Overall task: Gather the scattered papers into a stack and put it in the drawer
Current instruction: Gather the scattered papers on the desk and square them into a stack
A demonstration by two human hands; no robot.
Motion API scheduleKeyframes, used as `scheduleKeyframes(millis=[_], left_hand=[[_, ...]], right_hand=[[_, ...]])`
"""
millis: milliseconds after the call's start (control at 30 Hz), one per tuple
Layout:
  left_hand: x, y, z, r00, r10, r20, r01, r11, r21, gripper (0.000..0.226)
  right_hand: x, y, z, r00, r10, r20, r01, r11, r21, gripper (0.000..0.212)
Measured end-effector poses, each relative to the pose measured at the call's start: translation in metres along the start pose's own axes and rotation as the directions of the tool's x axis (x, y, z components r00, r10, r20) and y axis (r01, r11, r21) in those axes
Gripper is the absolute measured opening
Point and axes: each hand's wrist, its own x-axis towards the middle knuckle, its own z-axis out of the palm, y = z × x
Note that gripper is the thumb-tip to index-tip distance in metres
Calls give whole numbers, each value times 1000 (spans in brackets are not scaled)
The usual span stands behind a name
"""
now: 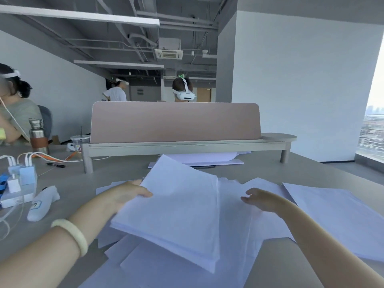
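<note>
My left hand [126,194] grips the left edge of a thick stack of white papers [174,210], lifted and tilted above the grey desk [116,173]. Loose white sheets [336,217] lie scattered under and to the right of the stack, and more sheets [158,271] spread toward the near edge. My right hand [261,199] hovers over the loose sheets just right of the stack, fingers apart, holding nothing. No drawer is in view.
A low shelf riser with a pink divider [176,121] crosses the back of the desk, with more paper [203,157] under it. At the left are chargers with cables [18,177], a white device [43,202], a steel bottle [38,136] and a plastic cup [80,141]. Other people sit behind and at the left.
</note>
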Motion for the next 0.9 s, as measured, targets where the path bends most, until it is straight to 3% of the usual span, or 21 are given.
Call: scheduleKeyframes(millis=[100, 200, 300, 400, 500, 600, 700, 800, 833, 900], left_hand=[[-7, -11, -12, 997, -57, 43, 55, 998, 41, 49], [-7, -19, -5, 990, -77, 119, 70, 996, 63, 50], [-11, -16, 12, 987, -69, 142, 39, 979, 202, 52], [-14, -11, 28, 987, -58, 151, 8, 951, 310, 36], [-13, -11, 39, 983, -78, 166, 15, 937, 348, 31], [-13, -7, 51, 976, -97, 196, 38, 957, 288, 24], [-13, -4, 65, 972, -76, 222, 23, 973, 232, 27], [-11, -8, 78, 978, -4, 211, -50, 966, 252, 46], [-11, -9, 82, 981, 30, 194, -78, 966, 247, 51], [-9, -9, 83, 981, 139, 137, -158, 977, 142, 61]], right_hand=[[-8, -6, 15, 976, -31, 218, 96, 951, -294, 63], [-4, -12, 39, 992, -68, 109, 106, 916, -386, 73], [12, -12, 53, 994, -48, -95, 23, 970, -242, 69], [29, -6, 52, 973, 12, -229, -32, 996, -81, 60], [36, 1, 44, 966, 102, -239, -77, 991, 113, 52], [33, 5, 39, 976, 82, -201, -19, 954, 298, 39], [32, 10, 39, 974, 59, -220, 60, 865, 497, 24], [26, 13, 37, 978, 92, -190, 69, 710, 701, 20], [26, 17, 36, 983, 87, -164, 74, 627, 775, 24], [24, 24, 29, 992, 62, -112, 73, 448, 891, 74]])
